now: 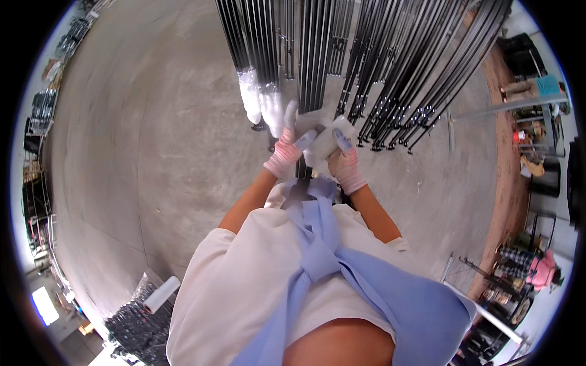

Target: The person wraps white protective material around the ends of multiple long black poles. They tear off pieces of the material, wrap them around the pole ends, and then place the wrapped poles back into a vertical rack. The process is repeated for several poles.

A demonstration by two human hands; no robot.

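A bundle of black rods (313, 61) stands before me, with white wrapping film (312, 120) around its lower part. My right hand (347, 163), in a pink-and-white striped glove, is closed on a white roll of wrapping film (326, 143) beside the bundle, thumb on top. My left hand (285, 149), gloved alike, is on the bundle's left side with its fingers stretched out and thumb pointing toward the film. Part of its fingers is hidden. Close left of it, other black rod bundles (262, 49) have ends covered in white wrapping (270, 110).
Many black rods (397, 79) with small end fittings lean at the right. A grey concrete floor (183, 110) surrounds me. At lower left, a white roll (162, 294) lies on dark wrapped goods (139, 323). Two people (540, 268) (537, 88) are at the far right, near shelving.
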